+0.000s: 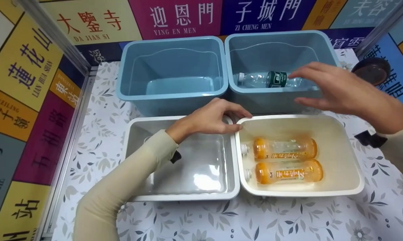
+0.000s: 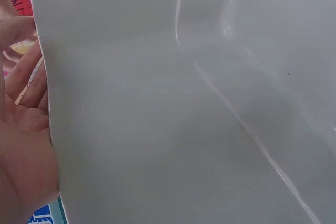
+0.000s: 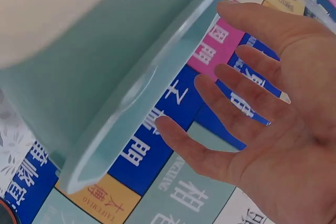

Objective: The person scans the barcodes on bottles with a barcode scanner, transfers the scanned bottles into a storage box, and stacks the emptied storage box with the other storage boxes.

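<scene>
My right hand (image 1: 328, 87) hovers over the front of the right blue bin (image 1: 281, 35), fingers spread and thumb apart, holding nothing. Below it, a clear plastic water bottle (image 1: 255, 79) with a green label lies in that bin, its far end partly hidden by the fingers. My left hand (image 1: 214, 117) rests at the back left corner of the cream bin (image 1: 341, 160), thumb and fingers loosely apart near the rim. Inside the cream bin lie two orange-labelled bottles (image 1: 285, 149) side by side, white caps to the left. The right wrist view shows the open right palm (image 3: 283, 129) beside a blue rim.
The left blue bin (image 1: 171, 95) stands behind a grey-white bin (image 1: 188, 167), which my left forearm crosses. A dark round object (image 1: 372, 71) sits at the right edge. Printed panels (image 1: 178, 20) enclose the back and sides. Leaf-patterned cloth (image 1: 255, 221) covers the table.
</scene>
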The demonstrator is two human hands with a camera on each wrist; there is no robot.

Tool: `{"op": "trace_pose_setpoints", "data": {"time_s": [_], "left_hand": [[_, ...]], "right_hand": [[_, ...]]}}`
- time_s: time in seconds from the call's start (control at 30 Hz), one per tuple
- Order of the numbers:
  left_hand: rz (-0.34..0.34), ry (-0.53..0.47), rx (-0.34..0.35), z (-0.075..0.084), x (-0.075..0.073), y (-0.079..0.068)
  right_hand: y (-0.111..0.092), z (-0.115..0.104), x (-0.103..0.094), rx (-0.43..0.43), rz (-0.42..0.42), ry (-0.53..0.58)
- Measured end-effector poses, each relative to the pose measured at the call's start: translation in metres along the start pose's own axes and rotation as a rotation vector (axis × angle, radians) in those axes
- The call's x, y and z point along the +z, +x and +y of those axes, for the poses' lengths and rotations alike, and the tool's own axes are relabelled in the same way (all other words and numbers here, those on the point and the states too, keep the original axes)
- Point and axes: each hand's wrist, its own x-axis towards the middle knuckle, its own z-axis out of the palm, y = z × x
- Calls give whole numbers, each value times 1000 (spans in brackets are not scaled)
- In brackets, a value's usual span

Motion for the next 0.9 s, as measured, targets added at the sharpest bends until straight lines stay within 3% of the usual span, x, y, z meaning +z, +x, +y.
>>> {"op": "trace_pose_setpoints", "data": {"time_s": [0.33, 0.67, 0.9], "left_hand": [[1, -14, 7, 0, 3, 2], [-4, -8, 7, 0, 0, 3], [-2, 0, 11, -1, 0, 3]], "right_hand": [[-27, -30, 18, -137, 84, -33], [-44, -46, 32, -127, -50, 10], [-50, -45, 63, -206, -116, 29]]}}
